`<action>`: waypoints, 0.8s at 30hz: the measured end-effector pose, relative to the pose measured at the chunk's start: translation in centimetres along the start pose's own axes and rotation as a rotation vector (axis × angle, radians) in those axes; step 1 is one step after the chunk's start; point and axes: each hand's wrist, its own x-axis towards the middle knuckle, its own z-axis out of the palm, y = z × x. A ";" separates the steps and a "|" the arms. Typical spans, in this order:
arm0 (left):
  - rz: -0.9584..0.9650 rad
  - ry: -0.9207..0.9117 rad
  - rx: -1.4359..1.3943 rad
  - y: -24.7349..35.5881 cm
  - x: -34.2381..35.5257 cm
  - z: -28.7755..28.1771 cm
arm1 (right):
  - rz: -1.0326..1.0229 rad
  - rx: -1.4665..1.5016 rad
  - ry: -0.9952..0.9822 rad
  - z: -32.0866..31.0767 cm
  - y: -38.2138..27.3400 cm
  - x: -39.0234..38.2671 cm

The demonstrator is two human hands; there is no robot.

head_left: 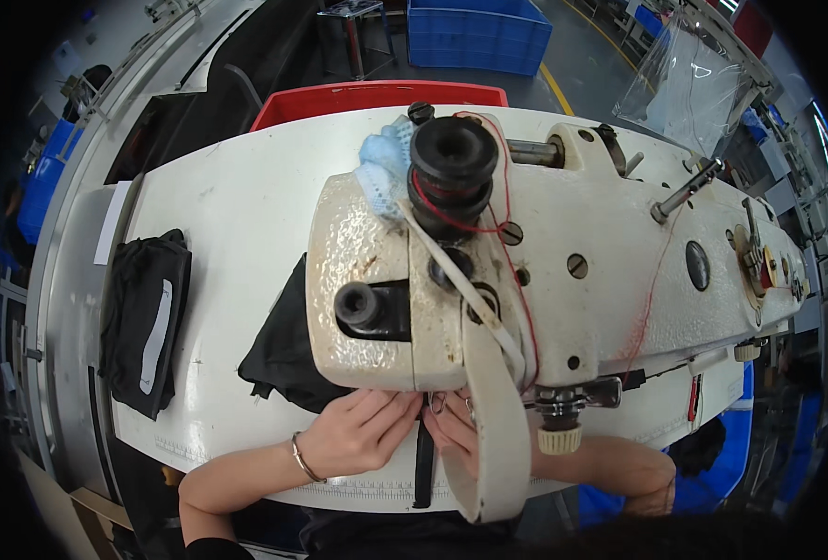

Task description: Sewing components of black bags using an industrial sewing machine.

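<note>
**White sewing table carries machine and dark fabric**

A white worktable (237,201) fills the frame's centre. A cream sewing machine (563,252) stands across its right half. Folded black fabric (143,322) lies at centre left, while another black piece (288,350) spreads beneath the machine head, with a narrow black strip (423,462) at lower centre.

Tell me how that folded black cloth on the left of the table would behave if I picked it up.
The black cloth would probably flop and unfold, since it lies soft and creased. It looks light. It shouldn't roll or tip, lying flat on the white table.
</note>
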 end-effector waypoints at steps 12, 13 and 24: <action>-0.065 0.054 -0.082 0.4 -0.3 1.1 | -0.159 -0.145 -0.098 -0.7 0.5 0.5; -0.070 0.048 -0.080 0.4 -0.5 1.4 | -0.161 -0.139 -0.093 -0.5 0.5 0.6; -0.372 -0.129 -0.333 -1.9 1.9 1.0 | 0.497 0.473 0.051 0.0 1.5 1.0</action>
